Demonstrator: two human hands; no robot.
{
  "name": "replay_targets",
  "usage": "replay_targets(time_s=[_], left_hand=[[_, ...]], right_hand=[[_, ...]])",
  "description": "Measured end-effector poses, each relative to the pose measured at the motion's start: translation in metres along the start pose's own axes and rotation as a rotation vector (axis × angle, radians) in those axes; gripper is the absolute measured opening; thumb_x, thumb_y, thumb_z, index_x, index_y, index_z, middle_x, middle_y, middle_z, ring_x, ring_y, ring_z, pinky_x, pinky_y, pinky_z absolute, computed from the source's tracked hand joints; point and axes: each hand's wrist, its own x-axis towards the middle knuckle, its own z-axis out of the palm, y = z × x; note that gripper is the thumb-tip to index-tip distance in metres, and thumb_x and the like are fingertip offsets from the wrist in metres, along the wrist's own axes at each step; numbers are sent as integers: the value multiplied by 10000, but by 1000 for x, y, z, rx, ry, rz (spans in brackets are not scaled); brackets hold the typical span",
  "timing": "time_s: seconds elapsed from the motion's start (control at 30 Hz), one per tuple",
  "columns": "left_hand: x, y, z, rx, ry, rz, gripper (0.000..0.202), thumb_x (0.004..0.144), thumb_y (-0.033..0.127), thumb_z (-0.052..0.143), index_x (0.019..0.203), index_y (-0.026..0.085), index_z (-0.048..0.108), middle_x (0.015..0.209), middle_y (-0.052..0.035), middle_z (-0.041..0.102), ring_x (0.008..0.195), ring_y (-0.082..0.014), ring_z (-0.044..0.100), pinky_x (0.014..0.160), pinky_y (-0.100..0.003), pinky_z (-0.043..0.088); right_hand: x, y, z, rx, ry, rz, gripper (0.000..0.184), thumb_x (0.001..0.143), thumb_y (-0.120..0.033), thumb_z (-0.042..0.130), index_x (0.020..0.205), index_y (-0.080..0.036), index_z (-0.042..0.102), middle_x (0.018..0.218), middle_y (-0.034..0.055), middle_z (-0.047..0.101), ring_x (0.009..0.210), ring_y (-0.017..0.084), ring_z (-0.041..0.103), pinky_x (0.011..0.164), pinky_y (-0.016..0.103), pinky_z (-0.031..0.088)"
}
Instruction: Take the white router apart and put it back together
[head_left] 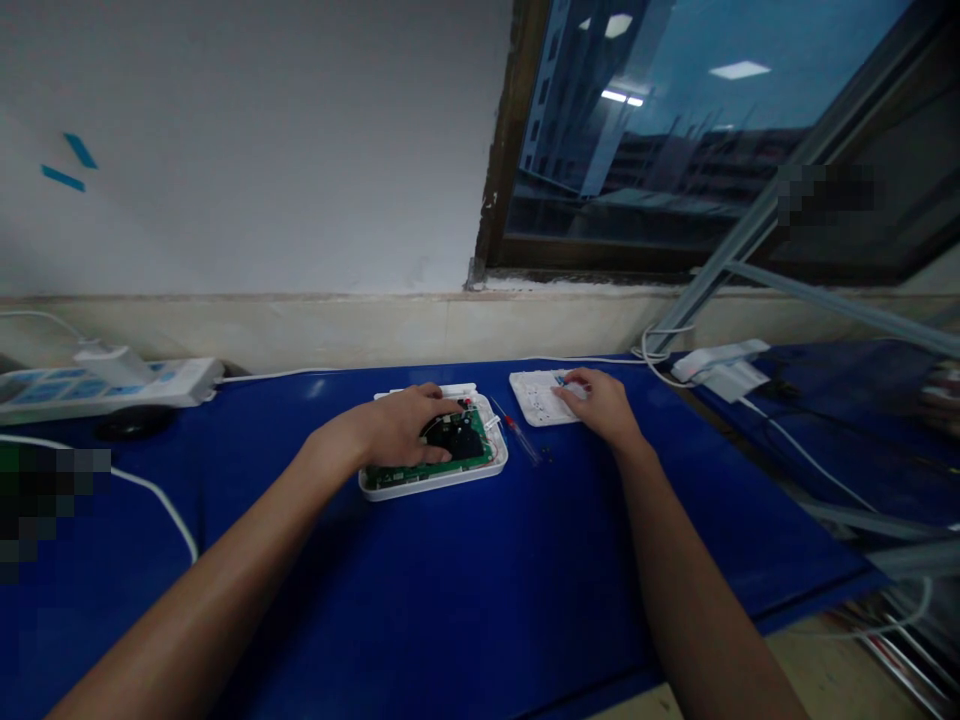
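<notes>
My left hand (401, 428) lies over a white plastic casing (420, 490), its fingers spread on the open device. Inside the casing is a green circuit board (476, 420) with a black part (456, 440); the hand hides its left portion. My right hand (600, 402) rests on a white cover (534, 398) to the right, thumb and forefinger drawn together over its face. What they pinch, if anything, is too small to tell; a small blue bit shows beside the fingertips. Between the casing and the cover lies a screwdriver (519, 437) with a clear handle and a red collar.
Tiny dark pieces, perhaps screws, (547, 455) lie near the screwdriver. A white power strip (180, 380) with a plug and a dark rounded object (135, 422) sit at the left. White adapters (724, 368) and cables are at the right, by a metal frame (720, 270) on the blue table (465, 600).
</notes>
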Motion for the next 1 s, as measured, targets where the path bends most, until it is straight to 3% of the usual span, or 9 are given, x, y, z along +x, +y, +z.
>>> replay_targets(time_s=[0.27, 0.47, 0.63, 0.73, 0.83, 1.0], left_hand=[[-3, -1, -2, -31, -24, -11, 694, 849, 456, 663, 1495, 305, 463, 1550, -128, 439, 1330, -375, 501, 1083, -499, 399], [-8, -3, -10, -63, 67, 85, 573, 936, 408, 563, 1489, 289, 472, 1452, -113, 569, 1288, -312, 553, 1075, -445, 407], [-14, -2, -25, -128, 334, 38, 487, 1017, 454, 416, 1375, 183, 604, 1300, -140, 680, 1164, -288, 644, 1013, -402, 452], [-12, 0, -26, -323, 446, -23, 553, 1002, 533, 443, 1426, 194, 548, 1205, -142, 719, 1036, -274, 696, 924, -393, 509], [-7, 4, -21, -639, 467, -43, 648, 959, 553, 539, 1495, 202, 441, 1136, -146, 731, 931, -255, 718, 800, -356, 561], [-2, 16, -17, -916, 466, 54, 583, 856, 362, 731, 1361, 139, 545, 1048, -127, 740, 810, -208, 703, 675, -279, 564]], right_hand=[[-2, 3, 0, -15, 64, -16, 256, 783, -426, 683, 694, -186, 687, 713, 78, 674, 675, 227, 601, 662, 345, 431], [-1, -9, -3, 71, 267, -14, 313, 832, -467, 638, 683, -192, 631, 699, 63, 654, 666, 211, 592, 659, 333, 433], [1, -49, -6, 140, 433, -60, 297, 876, -432, 646, 695, -202, 594, 688, 27, 613, 665, 189, 581, 674, 320, 442], [-5, -85, -3, 157, 473, -125, 282, 894, -408, 664, 709, -206, 597, 710, 14, 608, 701, 182, 581, 720, 324, 442], [-14, -121, 1, 196, 531, -267, 251, 918, -350, 669, 724, -204, 604, 715, 12, 605, 695, 172, 570, 718, 328, 436], [-25, -155, 8, 329, 538, -358, 216, 914, -321, 689, 745, -207, 618, 737, 14, 604, 742, 177, 581, 714, 326, 456]])
